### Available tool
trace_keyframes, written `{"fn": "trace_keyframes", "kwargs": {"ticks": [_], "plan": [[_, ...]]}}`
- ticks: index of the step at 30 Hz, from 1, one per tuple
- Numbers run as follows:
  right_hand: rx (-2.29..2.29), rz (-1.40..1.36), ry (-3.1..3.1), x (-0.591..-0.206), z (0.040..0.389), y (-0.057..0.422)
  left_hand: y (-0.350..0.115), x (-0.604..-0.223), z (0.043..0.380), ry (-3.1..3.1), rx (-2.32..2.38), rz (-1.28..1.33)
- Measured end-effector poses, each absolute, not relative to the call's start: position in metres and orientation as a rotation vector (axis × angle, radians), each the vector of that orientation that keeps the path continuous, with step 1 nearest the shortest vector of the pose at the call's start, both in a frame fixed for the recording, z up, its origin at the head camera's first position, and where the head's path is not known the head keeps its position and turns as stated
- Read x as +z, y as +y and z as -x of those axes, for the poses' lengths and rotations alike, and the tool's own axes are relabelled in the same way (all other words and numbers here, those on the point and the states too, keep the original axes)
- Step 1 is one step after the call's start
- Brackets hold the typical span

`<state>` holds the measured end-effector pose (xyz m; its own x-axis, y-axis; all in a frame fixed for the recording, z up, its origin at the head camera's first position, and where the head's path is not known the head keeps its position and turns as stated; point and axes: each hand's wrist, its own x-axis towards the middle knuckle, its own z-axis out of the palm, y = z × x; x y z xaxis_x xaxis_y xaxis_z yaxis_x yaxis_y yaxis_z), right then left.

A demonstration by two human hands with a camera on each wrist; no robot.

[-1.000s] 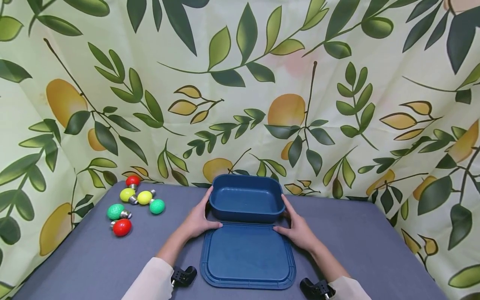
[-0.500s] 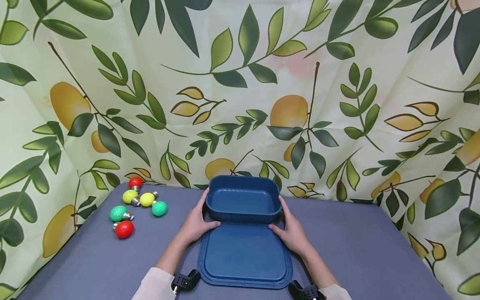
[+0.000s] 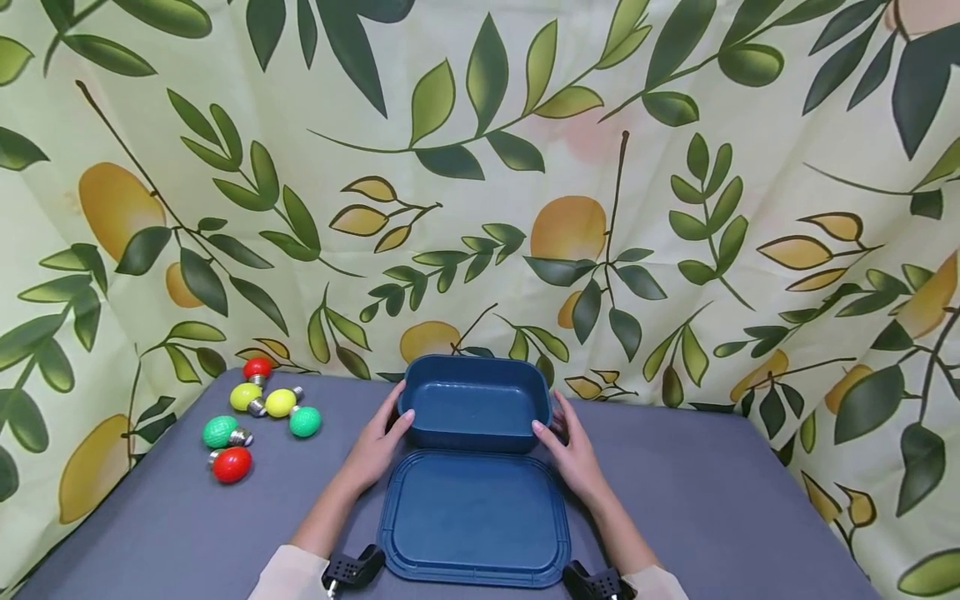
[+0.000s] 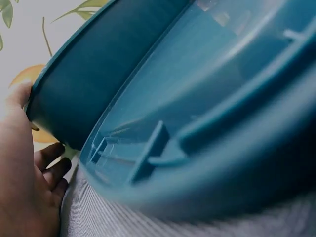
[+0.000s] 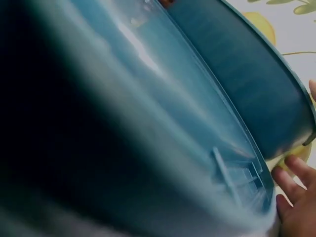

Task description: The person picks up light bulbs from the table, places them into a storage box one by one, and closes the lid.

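A deep blue rectangular box (image 3: 476, 400), bare inside, stands at the middle of the table in the head view. Its blue lid (image 3: 474, 517) lies flat right in front of it. My left hand (image 3: 373, 446) is at the box's left end, its thumb tip at the rim and its fingers spread along the side. At the right end is my right hand (image 3: 577, 454), thumb by the front corner and fingers loosely extended. Both wrist views show lower fingers (image 4: 54, 163) near the box's bottom corner, relaxed rather than wrapped around it. The far sides of the box are hidden.
Several small coloured light bulbs (image 3: 232, 464) in red, yellow and green, with metal screw bases, lie at the table's left. A grey-blue cloth covers the table (image 3: 697, 517). Behind it hangs a leaf-patterned curtain (image 3: 480, 208).
Box and lid have shifted slightly left, together with both hands. My thumbs have come up from the lid's back edge to the box's front corners. The bulbs lie as before.
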<state>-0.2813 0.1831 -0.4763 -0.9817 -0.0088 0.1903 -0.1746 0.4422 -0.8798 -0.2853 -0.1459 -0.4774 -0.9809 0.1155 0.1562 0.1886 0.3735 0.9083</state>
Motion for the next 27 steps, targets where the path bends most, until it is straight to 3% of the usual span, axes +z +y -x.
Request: {"fn": "trace_keyframes", "kwargs": {"ticks": [20, 27], "plan": [[1.806, -0.343, -2.611, -0.469, 0.284, 0.19, -0.147, -0.475, 0.285, -2.535, -1.677, 0.247], [1.892, -0.122, -2.592, -0.459, 0.287, 0.183, -0.146, -0.478, 0.284, -2.553, -1.609, 0.193]]}}
